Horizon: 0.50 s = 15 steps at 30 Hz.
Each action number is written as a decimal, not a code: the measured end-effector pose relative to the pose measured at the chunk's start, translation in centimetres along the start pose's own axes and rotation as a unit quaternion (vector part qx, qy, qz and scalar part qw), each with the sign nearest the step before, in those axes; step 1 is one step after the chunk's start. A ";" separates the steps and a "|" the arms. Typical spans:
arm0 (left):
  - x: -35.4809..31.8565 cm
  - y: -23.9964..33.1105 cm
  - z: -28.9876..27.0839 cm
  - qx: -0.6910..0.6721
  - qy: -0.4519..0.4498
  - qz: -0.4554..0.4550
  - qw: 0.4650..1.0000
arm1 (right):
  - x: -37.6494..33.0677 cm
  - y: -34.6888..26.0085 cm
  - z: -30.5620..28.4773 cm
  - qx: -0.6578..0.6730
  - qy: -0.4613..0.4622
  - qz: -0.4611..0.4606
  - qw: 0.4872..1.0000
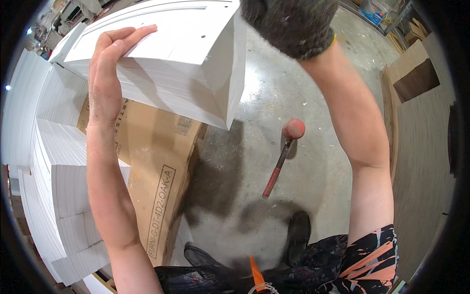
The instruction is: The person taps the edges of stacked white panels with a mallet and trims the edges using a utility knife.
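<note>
Touching white panels (181, 46), the left hand (106, 63) lies outstretched; the right hand (296, 24) is too blurred to tell.

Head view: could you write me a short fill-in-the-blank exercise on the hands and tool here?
1. The left hand rests on panels coloured ____.
2. That hand is bare, while the dark glove covers the ____ one.
3. On the floor, the mallet has a ____ grip.

Missing words: white; right; red
</note>
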<state>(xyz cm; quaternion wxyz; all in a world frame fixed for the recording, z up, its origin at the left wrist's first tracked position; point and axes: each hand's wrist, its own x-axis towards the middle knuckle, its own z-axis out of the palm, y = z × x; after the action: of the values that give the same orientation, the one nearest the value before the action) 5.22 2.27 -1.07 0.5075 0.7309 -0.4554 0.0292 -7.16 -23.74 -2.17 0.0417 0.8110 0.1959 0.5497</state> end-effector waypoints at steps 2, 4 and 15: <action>0.1 0.3 -0.1 0.040 0.009 0.011 0.999 | 0.6 -0.1 -0.6 -0.086 -0.012 -0.045 0.995; -0.1 0.7 -0.6 0.071 0.017 0.022 0.997 | -5.5 -3.5 0.0 -0.030 -0.091 -0.094 0.991; 0.4 0.7 0.2 0.033 0.019 0.020 0.999 | -16.2 -9.0 3.4 0.094 -0.349 -0.103 0.927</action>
<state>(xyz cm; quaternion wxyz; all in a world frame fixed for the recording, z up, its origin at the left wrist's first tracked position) 4.92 1.77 -0.47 0.4909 0.7372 -0.4593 0.0679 -11.71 -20.84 -20.25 0.0871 0.9272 0.3021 0.2038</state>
